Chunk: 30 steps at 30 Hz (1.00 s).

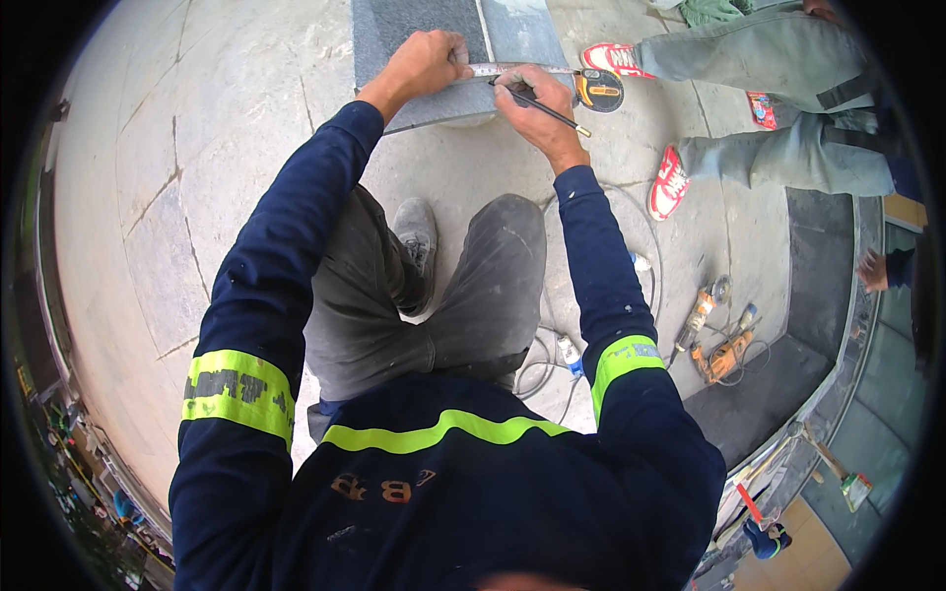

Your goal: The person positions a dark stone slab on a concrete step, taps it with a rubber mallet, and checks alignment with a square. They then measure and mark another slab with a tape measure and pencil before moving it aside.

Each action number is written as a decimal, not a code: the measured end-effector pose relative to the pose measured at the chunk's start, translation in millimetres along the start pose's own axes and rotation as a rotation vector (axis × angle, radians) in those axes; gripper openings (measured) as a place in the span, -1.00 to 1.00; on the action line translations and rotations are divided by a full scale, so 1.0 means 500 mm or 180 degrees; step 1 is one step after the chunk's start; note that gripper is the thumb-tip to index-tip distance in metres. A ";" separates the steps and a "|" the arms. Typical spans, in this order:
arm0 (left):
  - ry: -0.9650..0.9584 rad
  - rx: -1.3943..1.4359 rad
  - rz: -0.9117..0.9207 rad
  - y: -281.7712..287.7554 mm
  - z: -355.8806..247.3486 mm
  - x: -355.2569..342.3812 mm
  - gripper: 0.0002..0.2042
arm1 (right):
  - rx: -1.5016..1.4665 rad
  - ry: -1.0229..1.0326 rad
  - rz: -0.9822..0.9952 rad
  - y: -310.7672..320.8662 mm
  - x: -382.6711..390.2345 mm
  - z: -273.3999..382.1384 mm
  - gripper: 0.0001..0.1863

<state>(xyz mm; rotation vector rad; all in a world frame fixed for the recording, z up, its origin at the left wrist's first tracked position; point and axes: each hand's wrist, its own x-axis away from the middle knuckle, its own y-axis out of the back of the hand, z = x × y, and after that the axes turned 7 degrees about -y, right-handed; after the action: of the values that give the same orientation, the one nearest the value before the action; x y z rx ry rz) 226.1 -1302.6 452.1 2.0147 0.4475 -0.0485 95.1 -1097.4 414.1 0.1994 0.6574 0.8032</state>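
A dark grey stone slab (394,25) lies before me, beside a lighter blue-grey slab (520,32). A tape measure (599,91) with a black and orange case has its blade pulled out across the dark slab near its close edge. My left hand (431,61) is closed on the end of the tape measure's blade, at the slab. Between the fingers of my right hand (537,103) is a dark pencil (554,114), its pale end pointing right. That hand rests close to the blade, just left of the case.
Another person's grey trouser legs (754,54) and red and white shoes (670,184) are at the right. On the stone floor (236,89) lie an angle grinder (697,317), an orange power tool (727,355), and looping cables with a blue connector (570,353).
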 end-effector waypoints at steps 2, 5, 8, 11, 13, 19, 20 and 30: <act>0.0025 -0.0029 0.0003 -0.001 -0.004 0.000 -0.75 | 0.0047 0.0102 -0.0014 -0.003 -0.005 -0.006 -0.78; 0.0116 -0.0147 0.0039 -0.001 -0.007 -0.002 -0.74 | -0.0001 -0.0057 0.0002 -0.007 -0.008 -0.014 -0.78; 0.0269 -0.0231 0.0073 -0.001 -0.006 -0.002 -0.73 | 0.0064 0.0108 -0.0014 -0.009 -0.007 -0.020 -0.80; 0.0338 -0.0279 0.0048 -0.001 -0.004 0.000 -0.72 | 0.0112 0.0220 -0.0047 -0.011 -0.006 -0.023 -0.81; 0.0335 -0.0290 0.0020 0.000 -0.002 0.000 -0.71 | 0.0184 0.0264 -0.0047 -0.012 -0.007 -0.024 -0.82; 0.0325 -0.0314 0.0007 0.000 -0.001 -0.003 -0.68 | 0.0217 0.0386 -0.0068 -0.014 -0.014 -0.029 -0.83; 0.0324 -0.0317 0.0012 -0.001 -0.001 -0.004 -0.68 | 0.0232 0.0384 -0.0074 -0.014 -0.014 -0.030 -0.83; 0.0477 -0.0181 0.0185 0.001 0.003 -0.009 -0.66 | 0.0107 0.0328 -0.0021 -0.013 -0.011 -0.031 -0.81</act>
<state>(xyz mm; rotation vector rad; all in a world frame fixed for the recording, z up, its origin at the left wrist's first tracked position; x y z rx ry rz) 222.1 -1305.5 453.1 1.9815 0.4792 0.1504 86.7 -1106.9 401.8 0.1872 0.7686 0.8003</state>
